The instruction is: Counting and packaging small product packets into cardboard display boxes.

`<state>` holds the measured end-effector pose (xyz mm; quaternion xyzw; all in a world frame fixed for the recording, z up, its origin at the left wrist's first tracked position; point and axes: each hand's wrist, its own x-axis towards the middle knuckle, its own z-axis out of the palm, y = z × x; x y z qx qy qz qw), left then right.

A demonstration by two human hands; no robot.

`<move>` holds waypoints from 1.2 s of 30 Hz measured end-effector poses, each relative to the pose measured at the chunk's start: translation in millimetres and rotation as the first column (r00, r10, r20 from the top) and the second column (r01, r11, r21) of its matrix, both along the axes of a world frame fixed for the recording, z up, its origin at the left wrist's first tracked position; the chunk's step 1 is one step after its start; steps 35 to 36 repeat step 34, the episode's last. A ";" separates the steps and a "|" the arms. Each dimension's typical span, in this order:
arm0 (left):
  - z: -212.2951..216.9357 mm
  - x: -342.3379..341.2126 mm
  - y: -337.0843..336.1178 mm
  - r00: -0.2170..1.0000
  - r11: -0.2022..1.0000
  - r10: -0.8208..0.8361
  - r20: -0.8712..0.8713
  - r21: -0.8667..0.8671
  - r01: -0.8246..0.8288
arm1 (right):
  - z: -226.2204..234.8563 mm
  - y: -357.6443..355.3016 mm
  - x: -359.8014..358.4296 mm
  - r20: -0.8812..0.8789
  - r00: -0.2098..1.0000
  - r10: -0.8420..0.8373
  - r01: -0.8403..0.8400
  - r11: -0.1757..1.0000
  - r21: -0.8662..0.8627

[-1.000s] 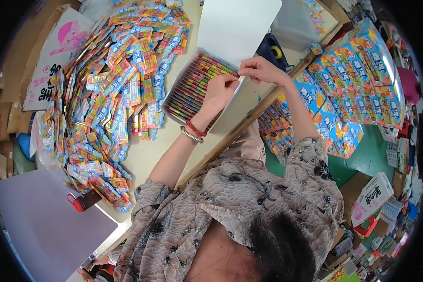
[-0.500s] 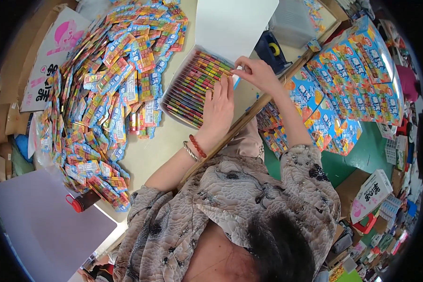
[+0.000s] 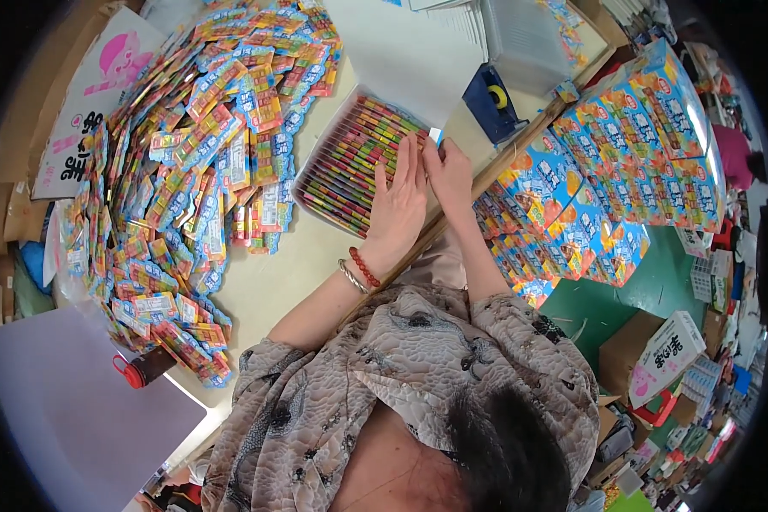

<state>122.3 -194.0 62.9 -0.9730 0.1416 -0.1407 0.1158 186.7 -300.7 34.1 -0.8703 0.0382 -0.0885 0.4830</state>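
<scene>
An open-topped carton (image 3: pixel 308 168) stands on the table, packed with a row of colourful candy packets (image 3: pixel 346 158) on edge. My left hand (image 3: pixel 401 203) lies over the right part of the row, its fingers outstretched on the packets and nothing gripped. At the carton's right wall is my right hand (image 3: pixel 450 175), fingers bent and closed at the edge beside a small white and blue flap (image 3: pixel 436 135). The exact grip of those fingers is partly hidden. The carton's white lid (image 3: pixel 410 60) leans up and back from the far side.
A large heap of packets (image 3: pixel 188 162) covers the table's left. Blue printed boxes (image 3: pixel 640 136) are stacked at the right, beyond the wooden table edge (image 3: pixel 520 145). A tape dispenser (image 3: pixel 493 102) and a clear bin (image 3: pixel 525 43) stand behind. A dark red-lidded bottle (image 3: pixel 149 369) lies lower left.
My right hand has moved from the carton's far right corner nearer to me, along its right wall. The lid has tilted lower, revealing white sheets behind. My left hand stays on the packets.
</scene>
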 end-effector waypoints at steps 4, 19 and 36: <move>-3.3 -1.1 3.0 0.997 0.991 -0.014 -0.077 -0.137 0.004 | 5.1 -0.2 3.8 -0.029 1.000 0.004 -0.008 0.989 -0.146; -9.7 -51.0 32.2 0.994 0.953 -0.025 -0.110 -0.303 -0.009 | -1.0 1.0 35.5 0.043 0.982 0.186 -0.158 0.919 -0.363; -13.8 65.0 149.3 0.971 -0.006 0.209 -0.117 -0.993 -0.118 | -46.4 32.6 159.6 0.146 0.801 0.581 -0.594 0.739 0.318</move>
